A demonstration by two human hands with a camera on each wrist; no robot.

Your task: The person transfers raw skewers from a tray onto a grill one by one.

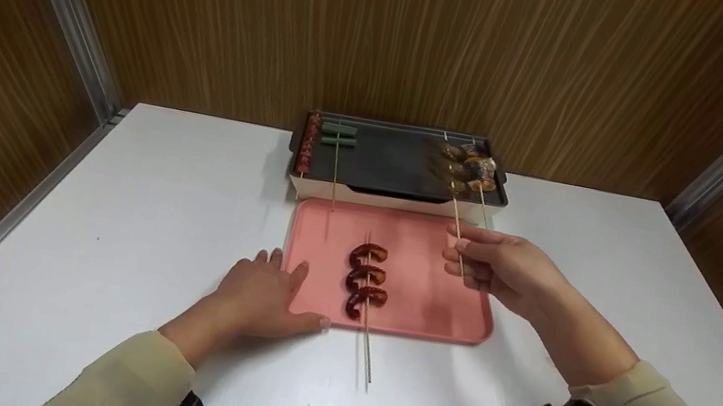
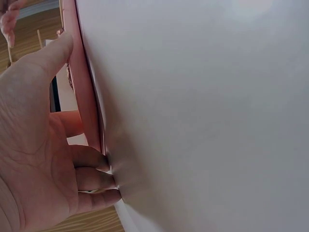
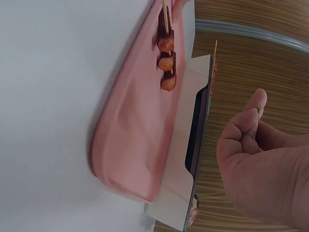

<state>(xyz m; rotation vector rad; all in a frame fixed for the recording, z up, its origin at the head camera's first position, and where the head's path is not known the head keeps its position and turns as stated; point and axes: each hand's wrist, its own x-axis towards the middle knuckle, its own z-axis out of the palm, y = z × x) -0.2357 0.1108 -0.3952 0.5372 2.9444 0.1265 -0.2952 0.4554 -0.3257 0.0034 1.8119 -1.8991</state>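
My right hand (image 1: pixel 506 269) pinches the stick of a skewer (image 1: pixel 458 221) between thumb and fingers. Its brownish food pieces are motion-blurred over the right end of the grill (image 1: pixel 391 163). Just beside them on the grill lies another skewer with dark, browned chunks (image 1: pixel 481 172). My left hand (image 1: pixel 256 296) rests spread at the near left corner of the pink tray (image 1: pixel 424 311), its thumb along the front rim. In the left wrist view the other fingertips (image 2: pixel 99 198) reach down to the white table. On the tray lies a skewer of octopus tentacles (image 1: pixel 366 293), its stick pointing toward me over the front rim.
At the grill's left end lie a skewer of red pieces (image 1: pixel 309 142) and one of green vegetable pieces (image 1: pixel 339 136), its stick overhanging the tray. The grill stands directly behind the tray on the white table (image 1: pixel 186 187). Wood-grain panels (image 1: pixel 392 30) enclose the back and sides.
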